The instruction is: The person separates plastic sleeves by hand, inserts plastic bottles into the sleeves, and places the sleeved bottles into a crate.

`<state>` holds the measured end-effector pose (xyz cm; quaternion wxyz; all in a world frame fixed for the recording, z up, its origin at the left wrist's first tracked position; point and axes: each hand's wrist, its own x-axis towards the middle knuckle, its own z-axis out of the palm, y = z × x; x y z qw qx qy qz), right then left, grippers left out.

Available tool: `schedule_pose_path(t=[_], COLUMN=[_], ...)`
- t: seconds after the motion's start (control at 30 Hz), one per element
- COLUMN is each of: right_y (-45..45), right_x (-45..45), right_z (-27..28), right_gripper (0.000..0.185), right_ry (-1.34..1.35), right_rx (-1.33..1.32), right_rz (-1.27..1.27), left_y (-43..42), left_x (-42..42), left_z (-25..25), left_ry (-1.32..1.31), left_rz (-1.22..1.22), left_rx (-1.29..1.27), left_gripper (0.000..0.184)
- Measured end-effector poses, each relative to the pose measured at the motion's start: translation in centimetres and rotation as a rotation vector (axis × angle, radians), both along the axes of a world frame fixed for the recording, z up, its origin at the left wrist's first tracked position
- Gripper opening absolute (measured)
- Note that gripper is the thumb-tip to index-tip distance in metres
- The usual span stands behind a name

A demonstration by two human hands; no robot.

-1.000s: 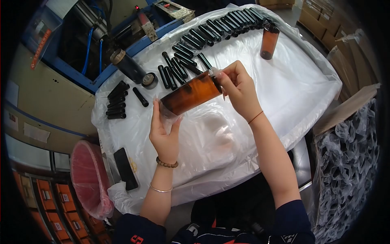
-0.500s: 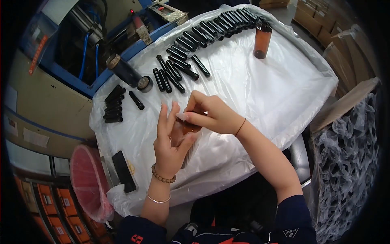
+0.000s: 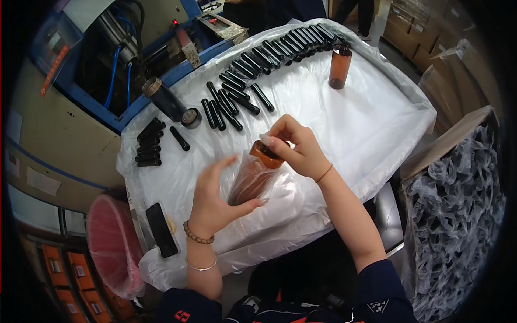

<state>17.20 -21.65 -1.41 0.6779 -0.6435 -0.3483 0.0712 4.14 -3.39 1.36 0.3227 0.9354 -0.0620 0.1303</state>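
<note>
In the middle of the head view is an amber bottle [image 3: 269, 156], its lower part inside a clear plastic bag [image 3: 250, 182]. It tilts, with the top toward the far right. My right hand [image 3: 299, 149] pinches the bottle's top end between thumb and fingers. On the near left of the bag, my left hand [image 3: 215, 196] is open, fingers and thumb apart; whether the thumb touches the plastic I cannot tell. A second amber bottle [image 3: 339, 70] with a dark top stands upright at the far right of the table.
White plastic sheeting [image 3: 371, 118] covers the table. Rows of glossy black tubes [image 3: 269, 54] lie along its far edge, with short black tubes [image 3: 149, 144] at left. A dark flask [image 3: 163, 99], a black phone [image 3: 161, 230], a pink-lined bin [image 3: 110, 245] and a carton of plastic bags [image 3: 452, 215] surround the work area.
The left hand has let go of the bagged bottle and moved left, its fingers spreading. The right hand keeps its grip at the bottle's top, and more of the bottle shows.
</note>
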Motion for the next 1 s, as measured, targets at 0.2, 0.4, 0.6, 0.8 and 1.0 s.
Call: schedule_pose_path(t=[0.2,0.4,0.6,0.8,1.0], right_y=[0.3,0.1,-0.2,-10.0,-30.2], right_x=[-3.2,-4.5,-5.7,-6.0,-5.7], right_z=[-0.2,-0.2,0.8,3.8,9.0], right_gripper=[0.020,0.040,0.062,0.067,0.067], right_ry=[-0.122,-0.351,-0.253,-0.562,-1.047], right_rx=[-0.078,0.026,0.132,-0.035,-0.317], right_rz=[0.068,0.004,0.220,-0.317,-1.300], left_y=[-2.1,-2.7,-1.4,-0.6,-3.9], left_x=[0.6,0.1,-0.2,-0.1,0.2], left_z=[-1.3,-2.7,-5.1,-5.7,-4.1], left_ry=[-0.019,-0.354,-0.491,-0.373,-0.150], left_rz=[-0.043,-0.055,-0.021,-0.062,-0.255], left_rx=[-0.433,-0.519,-0.552,-0.245,0.189], left_gripper=[0.052,0.044,0.056,0.062,0.051])
